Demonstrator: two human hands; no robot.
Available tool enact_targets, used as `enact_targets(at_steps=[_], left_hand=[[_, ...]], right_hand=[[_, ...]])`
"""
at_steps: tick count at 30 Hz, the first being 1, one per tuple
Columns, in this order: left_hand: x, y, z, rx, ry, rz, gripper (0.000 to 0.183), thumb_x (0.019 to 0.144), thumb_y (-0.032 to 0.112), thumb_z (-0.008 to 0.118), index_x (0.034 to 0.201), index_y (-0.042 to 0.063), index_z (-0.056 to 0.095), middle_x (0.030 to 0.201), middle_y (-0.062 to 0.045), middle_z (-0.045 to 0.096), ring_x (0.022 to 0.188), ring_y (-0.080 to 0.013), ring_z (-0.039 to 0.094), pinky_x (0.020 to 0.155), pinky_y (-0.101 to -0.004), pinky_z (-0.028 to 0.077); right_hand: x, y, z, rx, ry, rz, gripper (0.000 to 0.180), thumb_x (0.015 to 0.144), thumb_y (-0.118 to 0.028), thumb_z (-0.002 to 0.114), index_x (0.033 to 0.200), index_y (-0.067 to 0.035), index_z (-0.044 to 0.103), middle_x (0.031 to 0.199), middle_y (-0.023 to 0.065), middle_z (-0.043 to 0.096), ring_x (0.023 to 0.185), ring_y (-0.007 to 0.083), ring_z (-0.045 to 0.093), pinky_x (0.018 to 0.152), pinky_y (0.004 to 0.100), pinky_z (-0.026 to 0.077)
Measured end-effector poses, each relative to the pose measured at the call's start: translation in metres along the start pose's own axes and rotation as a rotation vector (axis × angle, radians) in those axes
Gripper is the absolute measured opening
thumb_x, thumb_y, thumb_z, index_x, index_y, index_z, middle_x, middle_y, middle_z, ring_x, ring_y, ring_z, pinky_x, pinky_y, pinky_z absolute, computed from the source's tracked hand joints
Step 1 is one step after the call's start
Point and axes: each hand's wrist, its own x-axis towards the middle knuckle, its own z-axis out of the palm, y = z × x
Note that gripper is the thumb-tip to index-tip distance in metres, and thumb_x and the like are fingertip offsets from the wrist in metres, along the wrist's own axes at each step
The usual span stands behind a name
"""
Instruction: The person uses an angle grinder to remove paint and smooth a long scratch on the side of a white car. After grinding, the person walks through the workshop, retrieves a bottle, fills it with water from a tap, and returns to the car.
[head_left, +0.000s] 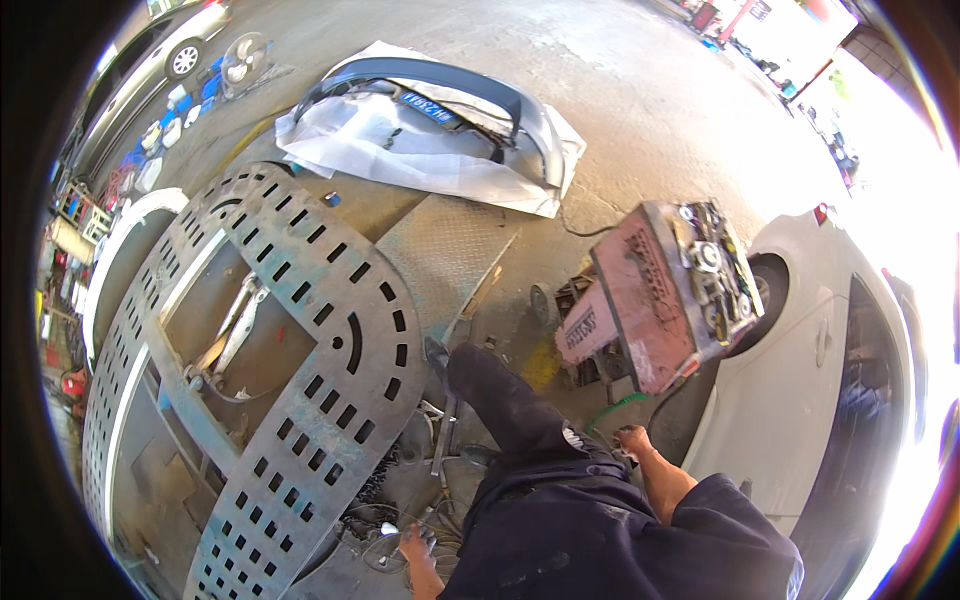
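Observation:
My left hand (417, 541) hangs low beside the slotted steel plate of a car-body frame bench (360, 337). Below it lie thin hoses or cables (382, 559) and a dark heap of chain (379, 480). My right hand (634, 442) is by my right thigh, its fingers curled, near a green hose (622, 405). Whether either hand holds anything is too small to make out. One leg (502, 390) is forward, its shoe close to the rounded end of the bench.
A worn red tool trolley (656, 300) loaded with tools is ahead, beside a white car (780, 390). Farther off, a car bumper (450, 75) lies on plastic sheeting (352, 150). A tread-plate ramp (442, 255) adjoins the bench. A floor fan (246, 64) stands near another car (150, 67).

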Motion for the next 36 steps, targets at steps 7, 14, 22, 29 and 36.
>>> enact_targets(at_steps=[7, 14, 22, 29, 36], left_hand=[[0.025, 0.077, 0.023, -0.065, 0.112, -0.036, 0.019, 0.098, 0.018, 0.069, 0.106, 0.002, 0.065, 0.085, -0.011, 0.07, 0.065, -0.0233, 0.069, 0.055, -0.039, 0.059], [0.014, 0.217, 0.056, -0.108, 0.289, -0.284, 0.018, 0.097, 0.016, 0.068, 0.107, 0.002, 0.067, 0.085, -0.009, 0.071, 0.065, -0.0232, 0.069, 0.057, -0.0381, 0.059], [0.008, 0.416, 0.118, -0.288, 0.145, -0.11, 0.025, 0.098, 0.016, 0.07, 0.112, -0.004, 0.066, 0.084, -0.012, 0.069, 0.067, -0.0212, 0.068, 0.055, -0.0334, 0.053], [0.046, 0.533, 0.15, -0.285, 0.206, -0.124, 0.029, 0.097, 0.017, 0.07, 0.119, -0.003, 0.066, 0.084, -0.012, 0.07, 0.067, -0.0217, 0.069, 0.055, -0.0329, 0.054], [0.165, 0.681, 0.181, -0.209, 0.192, -0.214, 0.026, 0.093, 0.017, 0.072, 0.112, 0.001, 0.07, 0.084, -0.01, 0.071, 0.069, -0.0234, 0.072, 0.058, -0.0357, 0.058]], right_hand=[[0.133, -0.066, 0.078, -1.603, -0.254, -0.731, 0.038, 0.088, -0.046, 0.066, 0.12, -0.024, 0.067, 0.109, 0.0051, 0.074, 0.098, 0.0284, 0.071, 0.075, 0.0482, 0.051], [0.159, -0.355, 0.209, 0.078, -0.507, 0.224, 0.023, 0.093, -0.022, 0.069, 0.111, -0.009, 0.066, 0.08, 0.0131, 0.071, 0.064, 0.0289, 0.068, 0.057, 0.0466, 0.055], [0.101, -0.71, 0.304, -0.109, -0.385, -0.282, 0.024, 0.094, -0.018, 0.068, 0.11, 0.0, 0.065, 0.085, 0.0131, 0.072, 0.065, 0.0211, 0.07, 0.05, 0.0311, 0.054], [0.085, -0.856, 0.408, -0.152, -0.452, -0.396, 0.023, 0.096, -0.017, 0.065, 0.109, 0.002, 0.067, 0.086, 0.0138, 0.072, 0.066, 0.0217, 0.07, 0.053, 0.0333, 0.055], [0.095, -0.92, 0.488, -0.251, -0.464, -0.194, 0.025, 0.093, -0.015, 0.066, 0.11, 0.003, 0.067, 0.084, 0.0148, 0.073, 0.065, 0.0243, 0.071, 0.055, 0.0363, 0.056]])
